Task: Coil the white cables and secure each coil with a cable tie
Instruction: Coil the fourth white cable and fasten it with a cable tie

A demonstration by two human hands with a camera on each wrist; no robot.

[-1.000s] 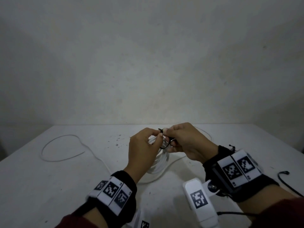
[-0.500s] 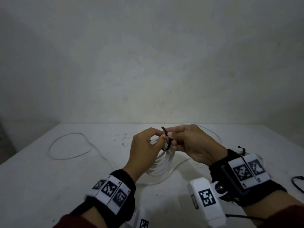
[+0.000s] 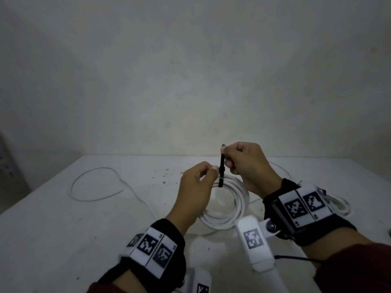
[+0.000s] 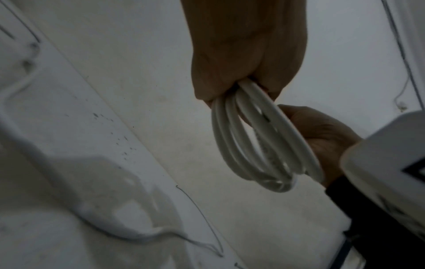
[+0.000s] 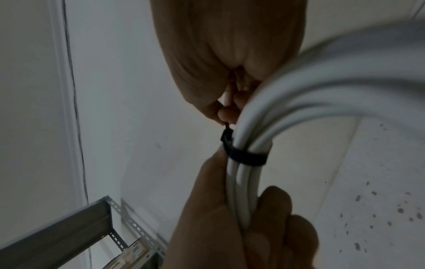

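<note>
A white cable coil point(image 3: 229, 205) hangs in front of me above the table point(image 3: 63, 229). My left hand point(image 3: 211, 172) grips the coil's top, its fingers curled round the strands. A black cable tie point(image 3: 222, 166) stands upright from the coil; my right hand point(image 3: 227, 159) pinches its tail. In the right wrist view the black cable tie point(image 5: 248, 156) bands the bundled coil point(image 5: 287, 118) tightly just above my left hand point(image 5: 230, 218). The left wrist view shows the coil point(image 4: 264, 145) dangling from my left hand point(image 4: 241, 63).
A loose white cable loop point(image 3: 93, 185) lies on the table at the left. Another white coil point(image 3: 338, 206) sits behind my right wrist. A thin black wire point(image 3: 296, 259) runs at the lower right. A grey metal shelf frame point(image 5: 69, 227) stands beside the table.
My right hand has drawn the tie's tail upward, and the open black loop has closed down onto the coil. Both hands have risen slightly with the coil.
</note>
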